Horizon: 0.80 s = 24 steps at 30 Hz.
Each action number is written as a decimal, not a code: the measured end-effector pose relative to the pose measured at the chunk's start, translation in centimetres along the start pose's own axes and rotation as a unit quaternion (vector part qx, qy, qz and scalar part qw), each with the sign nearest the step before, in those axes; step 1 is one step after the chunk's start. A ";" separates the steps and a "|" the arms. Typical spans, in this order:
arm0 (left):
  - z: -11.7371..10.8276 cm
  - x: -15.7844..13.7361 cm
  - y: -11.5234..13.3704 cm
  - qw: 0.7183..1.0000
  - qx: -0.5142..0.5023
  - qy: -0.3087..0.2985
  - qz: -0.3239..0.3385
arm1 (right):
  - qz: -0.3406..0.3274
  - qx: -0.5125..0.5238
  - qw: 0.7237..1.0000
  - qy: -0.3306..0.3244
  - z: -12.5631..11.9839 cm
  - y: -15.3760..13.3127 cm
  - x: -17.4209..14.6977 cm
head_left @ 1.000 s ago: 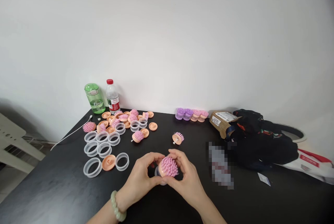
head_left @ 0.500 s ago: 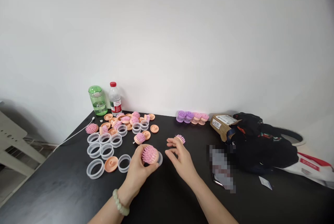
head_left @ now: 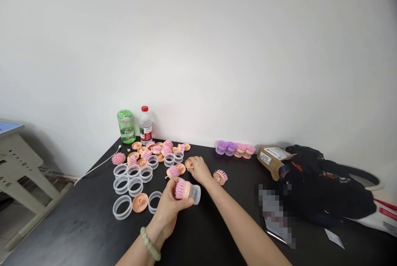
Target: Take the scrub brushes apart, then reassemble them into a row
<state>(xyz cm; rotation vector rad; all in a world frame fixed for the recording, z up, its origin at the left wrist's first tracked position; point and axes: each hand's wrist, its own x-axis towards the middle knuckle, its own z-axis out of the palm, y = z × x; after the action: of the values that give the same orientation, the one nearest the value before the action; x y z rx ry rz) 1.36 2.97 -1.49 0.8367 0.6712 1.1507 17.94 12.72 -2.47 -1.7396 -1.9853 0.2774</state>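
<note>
Black matte tabletop (head_left: 77, 224), white wall behind. L hand (head_left: 172, 204), wrist bent up, fingers curled round pink soft-bristled brush head w/ clear plastic ring (head_left: 186, 191), held just above tabletop. R hand (head_left: 198, 168), arm extended fwd, fingertips pinching flat peach plastic disc (head_left: 188, 163) among clear rings.

Matt black table (head_left: 77, 224), translucent plastic rings (head_left: 122, 207)
</note>
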 end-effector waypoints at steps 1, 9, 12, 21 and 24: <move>0.0 0.0 -0.1 1.000 -0.005 0.005 -0.009 | 0.003 0.002 1.000 0.008 -0.4 0.0 -0.6; 0.5 -0.6 0.0 1.000 -0.018 0.017 -0.014 | -0.047 0.060 0.996 0.043 -4.7 -1.2 -10.2; 1.0 -1.0 0.1 1.000 0.006 -0.006 -0.017 | -0.059 0.126 0.989 0.043 -5.5 -2.0 -13.0; 1.5 -1.4 0.0 0.996 0.039 -0.066 -0.039 | -0.020 0.304 0.946 0.106 -5.0 -1.9 -15.0; 1.5 -1.5 0.1 0.996 0.038 -0.073 -0.042 | -0.048 0.359 0.927 0.092 -5.0 -1.6 -15.1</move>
<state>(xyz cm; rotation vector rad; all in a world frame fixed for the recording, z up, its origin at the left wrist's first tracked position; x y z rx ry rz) 2.13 1.25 -0.56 0.9389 0.6252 0.9836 20.00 -3.05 -0.79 -1.1427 -1.5438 0.6810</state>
